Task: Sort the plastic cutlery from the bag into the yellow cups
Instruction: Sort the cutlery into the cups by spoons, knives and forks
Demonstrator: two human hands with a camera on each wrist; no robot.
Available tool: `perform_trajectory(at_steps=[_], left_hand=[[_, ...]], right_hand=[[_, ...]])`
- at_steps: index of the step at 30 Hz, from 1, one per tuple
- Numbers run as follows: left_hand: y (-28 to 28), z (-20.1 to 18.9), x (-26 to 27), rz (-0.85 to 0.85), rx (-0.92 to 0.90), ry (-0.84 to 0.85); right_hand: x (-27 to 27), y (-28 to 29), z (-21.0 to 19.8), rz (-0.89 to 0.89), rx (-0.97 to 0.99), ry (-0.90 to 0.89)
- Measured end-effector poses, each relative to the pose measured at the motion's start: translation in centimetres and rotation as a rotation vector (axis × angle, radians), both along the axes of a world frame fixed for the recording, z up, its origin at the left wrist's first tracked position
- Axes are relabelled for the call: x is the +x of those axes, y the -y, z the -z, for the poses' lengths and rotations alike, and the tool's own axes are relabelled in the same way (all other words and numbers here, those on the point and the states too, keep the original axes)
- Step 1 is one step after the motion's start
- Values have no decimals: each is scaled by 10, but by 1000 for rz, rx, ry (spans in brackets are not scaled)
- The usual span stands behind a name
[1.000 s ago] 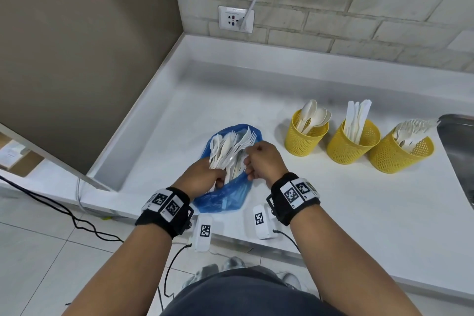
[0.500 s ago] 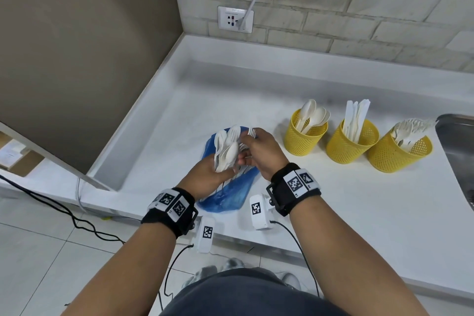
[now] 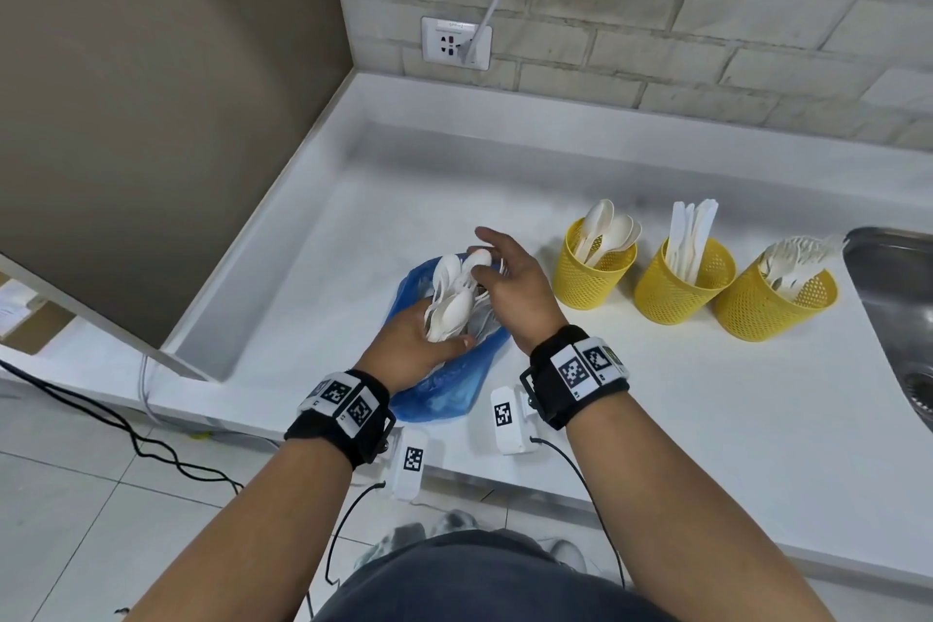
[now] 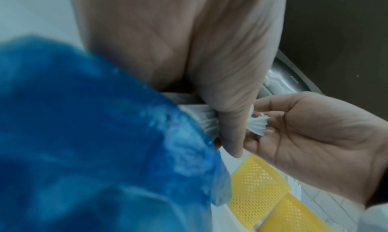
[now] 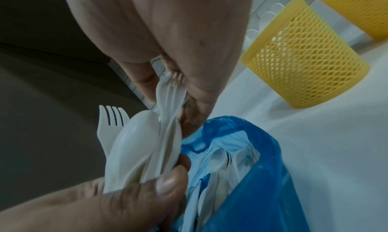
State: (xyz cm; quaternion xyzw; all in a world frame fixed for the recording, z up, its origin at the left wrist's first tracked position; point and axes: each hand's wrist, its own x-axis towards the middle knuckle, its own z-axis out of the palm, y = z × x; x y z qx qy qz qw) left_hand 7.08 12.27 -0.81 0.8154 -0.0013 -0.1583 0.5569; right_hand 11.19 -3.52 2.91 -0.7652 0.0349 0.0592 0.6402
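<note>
My left hand (image 3: 414, 343) grips the cutlery bundle (image 3: 452, 301) above the bag (image 3: 444, 394); my right hand (image 3: 510, 288) pinches forks (image 5: 171, 92) there. I should pull only forks free.

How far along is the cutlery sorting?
Partly done: the three yellow cups already hold spoons, knives and forks, one kind each. In hand: the left hand grips a mixed bunch, and the right hand pinches forks from it. Left: more cutlery lies in the blue bag.
</note>
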Motion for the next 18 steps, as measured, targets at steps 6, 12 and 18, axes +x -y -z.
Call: perform_trajectory(at_steps=[6,12,18], left_hand=[[5,-3,2,-95,-6,3],[2,-12,2,-256,-36,19],[-16,-29,11,-534,-244,30]], right_hand=[[-6,-4,0,-116,-91,125],[1,2,-4,6,28,132],[-10,12,12,-155,-259,14]])
